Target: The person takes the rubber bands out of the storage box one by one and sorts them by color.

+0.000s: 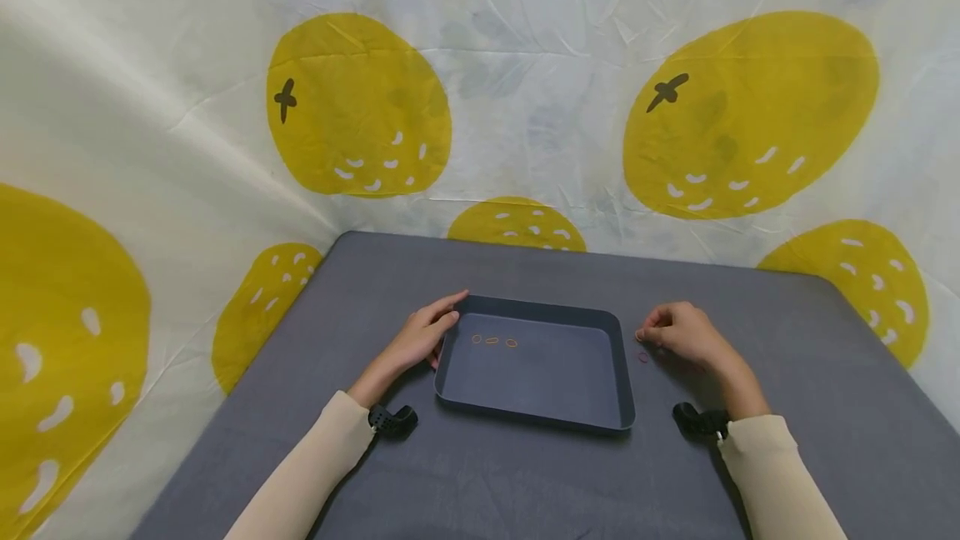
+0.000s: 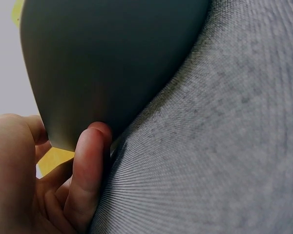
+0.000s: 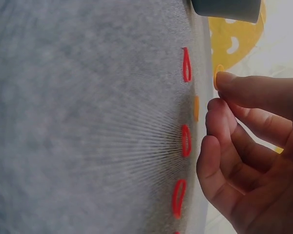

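Note:
At the tray's left end, my left hand (image 1: 416, 340) grips the dark grey rectangular tray (image 1: 534, 422), its thumb by the rim. The left wrist view shows a fingertip of that hand against the tray's outer wall (image 2: 112, 63). Three small orange rubber bands lie in a row on the tray floor, one of them an oblong band (image 1: 492, 341). To the right of the tray, my right hand (image 1: 686, 332) pinches an orange rubber band (image 3: 216, 77) between thumb and forefinger, raised off the table. Below it lies a red rubber band (image 1: 642, 357).
Several red rubber bands (image 3: 186, 141) and an orange one (image 3: 196, 108) lie on the grey cloth-covered table (image 1: 517, 490), right of the tray. A white curtain with yellow fruit shapes (image 1: 540, 132) hangs behind the table and along its left side.

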Action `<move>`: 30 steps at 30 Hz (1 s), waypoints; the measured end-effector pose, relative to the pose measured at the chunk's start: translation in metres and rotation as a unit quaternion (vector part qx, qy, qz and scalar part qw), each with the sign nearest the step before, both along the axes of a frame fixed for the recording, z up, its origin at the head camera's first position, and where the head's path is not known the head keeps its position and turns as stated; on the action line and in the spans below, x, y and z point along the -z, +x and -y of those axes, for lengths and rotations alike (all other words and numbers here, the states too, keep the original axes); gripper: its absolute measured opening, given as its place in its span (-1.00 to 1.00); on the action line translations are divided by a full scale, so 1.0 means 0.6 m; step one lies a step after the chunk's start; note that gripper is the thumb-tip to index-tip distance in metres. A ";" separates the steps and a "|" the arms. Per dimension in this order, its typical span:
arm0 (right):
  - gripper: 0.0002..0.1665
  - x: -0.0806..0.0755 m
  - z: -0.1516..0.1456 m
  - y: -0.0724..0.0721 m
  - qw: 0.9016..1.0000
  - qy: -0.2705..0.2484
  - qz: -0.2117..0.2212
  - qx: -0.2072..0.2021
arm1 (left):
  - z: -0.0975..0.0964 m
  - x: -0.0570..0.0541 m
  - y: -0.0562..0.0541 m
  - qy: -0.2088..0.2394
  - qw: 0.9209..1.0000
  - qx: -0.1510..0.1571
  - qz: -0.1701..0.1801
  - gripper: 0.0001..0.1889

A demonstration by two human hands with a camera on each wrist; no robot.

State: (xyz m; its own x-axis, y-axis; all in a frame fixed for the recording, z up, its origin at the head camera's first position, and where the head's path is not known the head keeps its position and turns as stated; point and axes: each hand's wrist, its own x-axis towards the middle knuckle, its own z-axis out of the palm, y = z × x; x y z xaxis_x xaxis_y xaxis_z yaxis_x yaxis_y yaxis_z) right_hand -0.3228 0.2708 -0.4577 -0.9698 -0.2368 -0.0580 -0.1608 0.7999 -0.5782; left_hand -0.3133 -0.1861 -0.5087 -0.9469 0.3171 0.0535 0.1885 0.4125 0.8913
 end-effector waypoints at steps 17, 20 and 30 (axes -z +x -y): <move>-0.77 -0.026 0.010 0.008 0.999 -0.012 -0.025 -0.015 | -0.001 0.001 0.003 -0.005 1.000 -0.008 0.004 -0.50; -0.78 -0.032 0.014 0.009 0.999 -0.009 -0.035 -0.019 | -0.001 0.000 0.003 -0.005 1.000 -0.008 0.004 -0.50; -0.80 -0.063 0.040 0.010 0.998 -0.012 -0.057 -0.040 | -0.001 -0.004 0.005 -0.003 1.000 -0.007 0.006 -0.50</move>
State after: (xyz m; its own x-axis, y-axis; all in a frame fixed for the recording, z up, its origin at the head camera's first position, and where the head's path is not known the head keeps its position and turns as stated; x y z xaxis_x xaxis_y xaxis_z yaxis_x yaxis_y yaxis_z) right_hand -0.3170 0.2466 -0.4198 -0.9480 -0.3129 0.0577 -0.2883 0.7677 -0.5723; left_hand -0.3102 -0.1857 -0.5064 -0.9518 0.3040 0.0401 0.1717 0.4201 0.8911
